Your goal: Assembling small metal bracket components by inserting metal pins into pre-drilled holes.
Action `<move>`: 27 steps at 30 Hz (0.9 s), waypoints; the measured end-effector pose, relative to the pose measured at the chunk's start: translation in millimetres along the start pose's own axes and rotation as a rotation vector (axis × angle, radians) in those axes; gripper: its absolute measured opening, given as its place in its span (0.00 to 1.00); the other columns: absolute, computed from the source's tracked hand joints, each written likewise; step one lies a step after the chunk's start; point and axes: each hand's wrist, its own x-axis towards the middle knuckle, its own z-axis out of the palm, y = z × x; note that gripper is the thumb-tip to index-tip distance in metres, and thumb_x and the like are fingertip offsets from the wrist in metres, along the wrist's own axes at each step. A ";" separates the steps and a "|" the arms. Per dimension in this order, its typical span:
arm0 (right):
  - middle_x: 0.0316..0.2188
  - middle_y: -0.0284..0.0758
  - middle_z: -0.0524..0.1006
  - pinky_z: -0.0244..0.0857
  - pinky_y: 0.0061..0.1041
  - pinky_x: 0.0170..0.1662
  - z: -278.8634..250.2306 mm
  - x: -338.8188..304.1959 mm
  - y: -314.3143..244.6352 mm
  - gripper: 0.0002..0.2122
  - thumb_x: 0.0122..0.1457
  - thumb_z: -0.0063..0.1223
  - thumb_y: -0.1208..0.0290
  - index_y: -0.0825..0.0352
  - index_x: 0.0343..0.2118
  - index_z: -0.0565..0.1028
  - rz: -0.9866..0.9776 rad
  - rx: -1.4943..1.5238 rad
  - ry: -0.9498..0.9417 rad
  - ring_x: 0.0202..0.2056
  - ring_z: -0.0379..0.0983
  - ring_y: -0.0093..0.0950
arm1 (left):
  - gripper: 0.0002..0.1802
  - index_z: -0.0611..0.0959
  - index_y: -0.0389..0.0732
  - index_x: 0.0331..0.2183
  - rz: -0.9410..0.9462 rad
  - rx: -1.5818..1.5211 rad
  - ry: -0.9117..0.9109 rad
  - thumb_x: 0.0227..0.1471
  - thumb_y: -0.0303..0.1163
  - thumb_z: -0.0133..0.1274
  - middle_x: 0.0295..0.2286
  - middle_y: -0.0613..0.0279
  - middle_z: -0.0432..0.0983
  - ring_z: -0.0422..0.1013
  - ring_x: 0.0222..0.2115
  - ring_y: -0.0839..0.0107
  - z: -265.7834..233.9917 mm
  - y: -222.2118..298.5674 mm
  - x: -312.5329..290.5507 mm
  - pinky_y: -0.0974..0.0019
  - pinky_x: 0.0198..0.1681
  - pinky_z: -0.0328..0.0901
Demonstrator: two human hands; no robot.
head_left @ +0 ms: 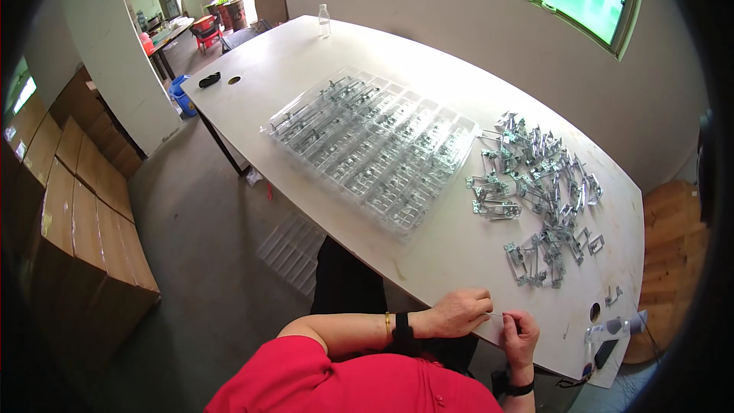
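At the near edge of the table, my left hand (459, 313) is closed, thumb and fingers pinched together. My right hand (520, 338) is closed just beside it, its fingers curled in toward the thumb. A thin, pale, rod-like piece (495, 314) spans the small gap between them, its ends hidden in my fingers. Beyond my hands lies a loose heap of silvery metal bracket-like parts (544, 183), with thin rods and small plates. Left of the heap are clear plastic compartment trays (472, 131), filled with rows of similar metal parts.
The white table (252, 126) carries a clear bottle (324, 24) and a dark pouch-like item (209, 79) at its far end. A plastic bottle (612, 327) and a phone-like object (605, 354) lie near right. Another clear tray (293, 248) is on the floor; cardboard boxes (92, 214) stand left.
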 end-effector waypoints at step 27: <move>0.32 0.28 0.78 0.66 0.18 0.30 7.1 3.1 4.9 0.04 0.68 0.60 0.77 0.68 0.42 0.83 0.127 0.298 -0.061 0.26 0.72 0.16 | 0.07 0.77 0.39 0.37 -0.066 -0.010 -0.002 0.62 0.31 0.58 0.35 0.54 0.73 0.75 0.36 0.48 -1.2 2.0 3.8 0.50 0.39 0.70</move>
